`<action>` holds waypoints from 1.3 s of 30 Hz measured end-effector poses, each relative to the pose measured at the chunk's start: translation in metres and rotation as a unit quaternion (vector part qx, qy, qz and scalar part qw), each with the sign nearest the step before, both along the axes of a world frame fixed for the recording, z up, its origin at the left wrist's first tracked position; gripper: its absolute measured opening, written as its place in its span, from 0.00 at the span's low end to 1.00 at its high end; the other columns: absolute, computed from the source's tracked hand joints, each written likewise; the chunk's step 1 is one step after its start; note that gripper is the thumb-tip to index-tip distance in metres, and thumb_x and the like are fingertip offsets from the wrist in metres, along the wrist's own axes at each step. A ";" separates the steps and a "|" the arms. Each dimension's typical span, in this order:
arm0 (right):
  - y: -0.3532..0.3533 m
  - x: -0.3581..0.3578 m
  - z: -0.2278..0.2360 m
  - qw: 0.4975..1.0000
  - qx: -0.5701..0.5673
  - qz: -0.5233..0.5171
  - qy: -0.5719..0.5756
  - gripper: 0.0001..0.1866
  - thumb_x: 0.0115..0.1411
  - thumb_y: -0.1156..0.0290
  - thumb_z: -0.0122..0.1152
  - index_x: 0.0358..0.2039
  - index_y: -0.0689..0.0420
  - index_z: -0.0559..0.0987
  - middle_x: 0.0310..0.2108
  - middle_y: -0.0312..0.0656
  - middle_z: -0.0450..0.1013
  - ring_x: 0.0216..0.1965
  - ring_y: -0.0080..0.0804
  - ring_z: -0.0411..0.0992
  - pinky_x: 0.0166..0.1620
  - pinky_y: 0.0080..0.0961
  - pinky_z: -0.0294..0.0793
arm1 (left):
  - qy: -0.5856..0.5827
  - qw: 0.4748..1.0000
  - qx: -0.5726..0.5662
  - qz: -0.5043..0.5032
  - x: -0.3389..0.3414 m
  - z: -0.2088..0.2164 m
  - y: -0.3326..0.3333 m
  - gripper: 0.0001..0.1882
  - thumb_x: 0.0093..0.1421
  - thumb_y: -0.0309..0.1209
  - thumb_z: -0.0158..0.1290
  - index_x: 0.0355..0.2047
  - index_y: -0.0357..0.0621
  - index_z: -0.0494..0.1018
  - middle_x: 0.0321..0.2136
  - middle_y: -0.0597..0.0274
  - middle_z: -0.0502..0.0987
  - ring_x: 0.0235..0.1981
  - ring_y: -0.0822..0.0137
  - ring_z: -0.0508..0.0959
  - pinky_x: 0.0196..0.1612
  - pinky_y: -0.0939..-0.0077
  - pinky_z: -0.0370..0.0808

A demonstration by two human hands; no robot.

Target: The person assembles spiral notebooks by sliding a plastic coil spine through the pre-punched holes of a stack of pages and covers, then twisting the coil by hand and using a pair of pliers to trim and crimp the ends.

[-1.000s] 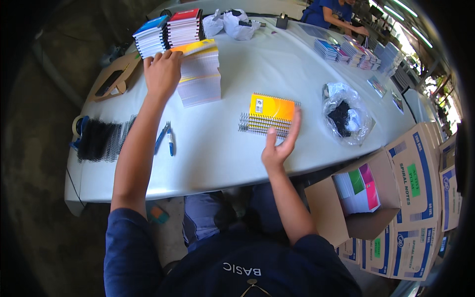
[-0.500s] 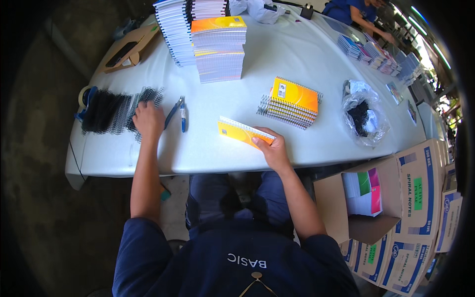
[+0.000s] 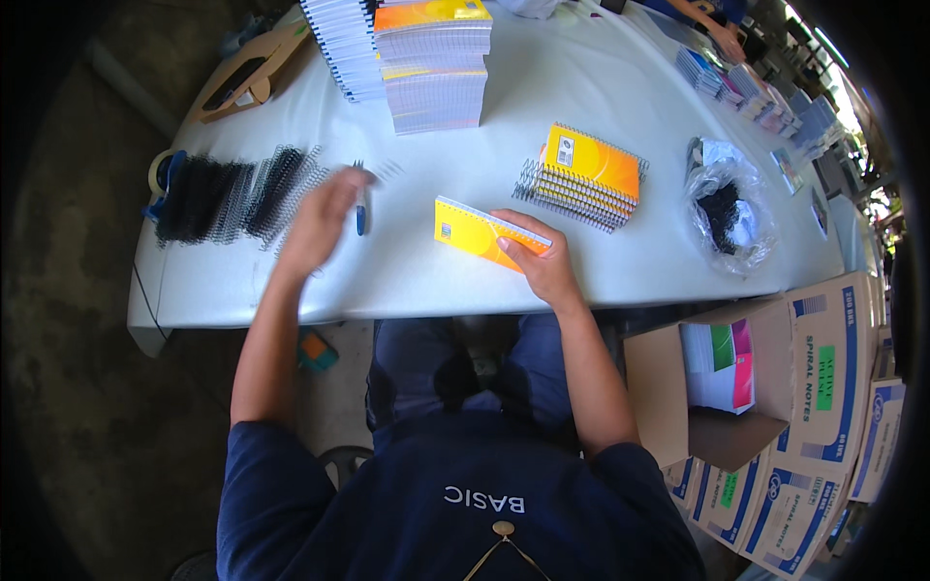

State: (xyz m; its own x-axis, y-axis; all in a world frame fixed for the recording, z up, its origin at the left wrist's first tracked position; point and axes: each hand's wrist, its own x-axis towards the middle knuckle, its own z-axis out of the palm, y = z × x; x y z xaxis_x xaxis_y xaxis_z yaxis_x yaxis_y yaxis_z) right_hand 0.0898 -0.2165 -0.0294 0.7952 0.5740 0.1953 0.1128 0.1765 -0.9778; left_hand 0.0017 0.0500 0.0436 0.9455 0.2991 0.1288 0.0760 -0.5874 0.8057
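- at the left end of the white-covered table point(image 3: 407, 286), a tape roll point(image 3: 157, 177) sits beside a row of black spiral coils point(image 3: 218, 198), which lie close together.
- behind them, a cardboard piece point(image 3: 281, 60) carries a flat dark object point(image 3: 235, 83).
- the left hand point(image 3: 322, 225), blurred, is just right of the row, its bent fingers drawn together on a blurred spiral coil point(image 3: 387, 171) whose end sticks out past the fingertips.
- a blue-handled tool point(image 3: 361, 220) lies just beyond that hand, partly hidden.
- farther back, a tall stack of yellow-orange booklets point(image 3: 436, 92) stands upright, pages facing the person.
- in the middle, above the table's near edge, a yellow-orange notebook point(image 3: 473, 234) tilts down to the right.
- the right hand point(image 3: 550, 269) pinches its right end, closed on it, thumb across the cover.
- near it, spiral-bound yellow-orange notebooks point(image 3: 596, 165) are piled up, coils jutting out.
- a clear plastic bag point(image 3: 741, 247) holding black material is right of the pile.
- below, an open carton point(image 3: 654, 382) holds colourful-covered notebooks point(image 3: 712, 368).
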 end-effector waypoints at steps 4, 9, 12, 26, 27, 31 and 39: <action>-0.001 -0.001 -0.002 1.000 -0.003 0.007 0.005 0.14 0.56 0.78 0.57 0.44 0.66 0.75 0.41 0.42 0.74 0.42 0.23 0.70 0.48 0.20 0.69 | 0.107 0.984 -0.026 -0.141 0.004 -0.011 -0.029 0.19 0.64 0.42 0.44 0.31 0.37 0.71 0.22 0.62 0.69 0.26 0.72 0.66 0.35 0.79 0.66; -0.002 -0.002 -0.003 1.000 -0.011 0.012 0.005 0.14 0.57 0.78 0.56 0.45 0.65 0.75 0.41 0.42 0.74 0.42 0.23 0.70 0.48 0.19 0.69 | 0.091 0.990 -0.038 -0.096 0.007 -0.022 -0.023 0.18 0.63 0.43 0.46 0.30 0.37 0.71 0.21 0.63 0.69 0.26 0.74 0.65 0.34 0.77 0.66; -0.003 -0.001 -0.005 0.999 -0.015 0.030 0.005 0.15 0.57 0.78 0.54 0.46 0.64 0.75 0.42 0.42 0.74 0.43 0.24 0.70 0.49 0.19 0.69 | 0.054 0.987 -0.115 -0.097 0.012 -0.026 -0.023 0.16 0.62 0.42 0.49 0.33 0.38 0.71 0.24 0.63 0.71 0.26 0.74 0.67 0.34 0.76 0.67; 0.000 -0.026 -0.003 0.985 -0.059 -0.037 -0.156 0.14 0.56 0.79 0.55 0.44 0.62 0.76 0.36 0.47 0.77 0.37 0.27 0.75 0.42 0.21 0.72 | -0.116 0.853 0.500 -0.097 0.011 -0.008 -0.053 0.40 0.49 0.57 0.51 0.55 0.43 0.62 0.57 0.49 0.60 0.58 0.45 0.58 0.58 0.44 0.49; 0.000 -0.033 -0.003 0.986 -0.055 -0.052 -0.146 0.14 0.55 0.79 0.56 0.44 0.62 0.76 0.36 0.47 0.77 0.37 0.29 0.75 0.42 0.22 0.72 | -0.165 0.841 0.513 -0.039 0.003 -0.022 -0.060 0.43 0.48 0.59 0.50 0.56 0.40 0.60 0.59 0.47 0.58 0.59 0.43 0.57 0.58 0.42 0.49; 0.004 -0.048 -0.006 0.974 -0.021 -0.085 -0.210 0.15 0.53 0.81 0.57 0.44 0.60 0.77 0.38 0.48 0.76 0.37 0.36 0.76 0.40 0.25 0.73 | -0.175 0.784 0.564 -0.194 -0.055 -0.088 -0.065 0.53 0.48 0.71 0.38 0.60 0.37 0.53 0.58 0.30 0.52 0.63 0.38 0.45 0.58 0.33 0.31; 0.004 -0.066 -0.016 0.976 -0.014 -0.078 -0.204 0.19 0.50 0.85 0.56 0.44 0.58 0.76 0.39 0.48 0.75 0.39 0.41 0.75 0.41 0.27 0.74 | -0.152 0.796 0.550 -0.203 -0.072 -0.101 -0.074 0.58 0.47 0.73 0.35 0.56 0.23 0.50 0.58 0.30 0.51 0.63 0.36 0.39 0.58 0.35 0.27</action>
State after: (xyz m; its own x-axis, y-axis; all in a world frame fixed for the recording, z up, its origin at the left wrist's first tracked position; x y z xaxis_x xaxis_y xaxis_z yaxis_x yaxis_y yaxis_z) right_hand 0.0243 -0.2124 -0.0456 0.7330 0.4613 0.4999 0.5169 0.1000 -0.8502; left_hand -0.0699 -0.0241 -0.0571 0.8105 -0.4744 0.3435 -0.4000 -0.8768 -0.2670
